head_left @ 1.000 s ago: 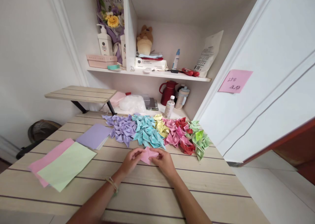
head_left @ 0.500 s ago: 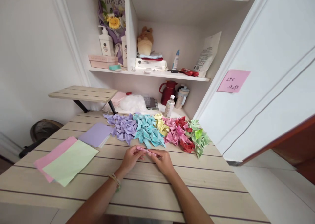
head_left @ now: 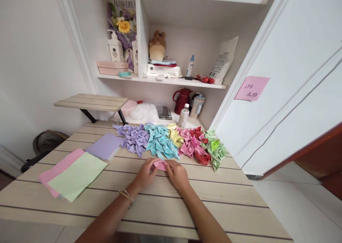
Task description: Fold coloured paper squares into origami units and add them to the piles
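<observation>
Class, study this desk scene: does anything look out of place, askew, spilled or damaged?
Nothing is spilled or damaged. The folded paper pieces lie grouped by colour. Only the green sheet sits askew over the pink sheet, near the table edge. Both the left hand and right hand press a pink paper.

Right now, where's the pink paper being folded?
In the head view, the pink paper lies on the wooden table, pressed between the left hand and right hand, just in front of the teal folded pieces.

Bare forearms — thin bracelet (head_left: pixel 126 195), left wrist.
</observation>
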`<state>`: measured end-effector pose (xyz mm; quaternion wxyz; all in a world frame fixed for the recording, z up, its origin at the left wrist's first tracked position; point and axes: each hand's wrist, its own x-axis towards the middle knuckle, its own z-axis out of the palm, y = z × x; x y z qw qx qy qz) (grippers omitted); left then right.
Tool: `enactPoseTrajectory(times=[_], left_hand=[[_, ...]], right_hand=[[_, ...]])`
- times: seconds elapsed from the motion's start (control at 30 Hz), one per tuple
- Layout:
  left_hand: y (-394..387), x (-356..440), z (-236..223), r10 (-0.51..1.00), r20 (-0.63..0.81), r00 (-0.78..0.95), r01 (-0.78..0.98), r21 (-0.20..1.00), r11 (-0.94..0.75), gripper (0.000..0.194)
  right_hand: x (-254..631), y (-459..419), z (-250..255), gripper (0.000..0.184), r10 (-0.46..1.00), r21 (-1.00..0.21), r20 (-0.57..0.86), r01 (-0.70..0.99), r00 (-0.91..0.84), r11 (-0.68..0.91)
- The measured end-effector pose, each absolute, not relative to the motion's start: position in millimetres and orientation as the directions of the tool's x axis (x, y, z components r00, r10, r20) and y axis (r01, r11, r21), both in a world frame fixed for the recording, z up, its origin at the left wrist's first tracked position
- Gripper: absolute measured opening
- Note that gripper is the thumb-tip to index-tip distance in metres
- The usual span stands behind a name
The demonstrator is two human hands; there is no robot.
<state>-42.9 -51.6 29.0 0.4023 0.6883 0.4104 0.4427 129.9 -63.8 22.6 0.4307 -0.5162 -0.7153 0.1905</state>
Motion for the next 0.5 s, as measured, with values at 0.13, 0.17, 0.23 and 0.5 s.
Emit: enactPoseTrajectory(times=[0.13,0.17,0.23,0.5], left_hand=[[-53,-42,28,0.883,0.355,0.308,0.253,0.864,-0.436,0.040],[-53,-42,28,0.888,0.363,0.283,0.242,0.869,-0.432,0.039],[-52,-43,28,0.911,0.356,0.209,0.205,0.894,-0.397,0.031],[-47,-48,25,0.970,0.167,0.177,-0.010,0.986,-0.168,0.028]], right_hand=[[126,-64,20,0.029,0.920,-0.791,0.388,0.497,-0.044,0.357],[124,-63,19,0.033,0.935,-0.838,0.353,0.433,-0.031,0.331],[121,-62,16,0.038,0.964,-0.939,0.265,0.223,-0.014,0.262],[120,-60,21,0.038,0.988,-0.983,0.144,-0.121,-0.050,0.138]])
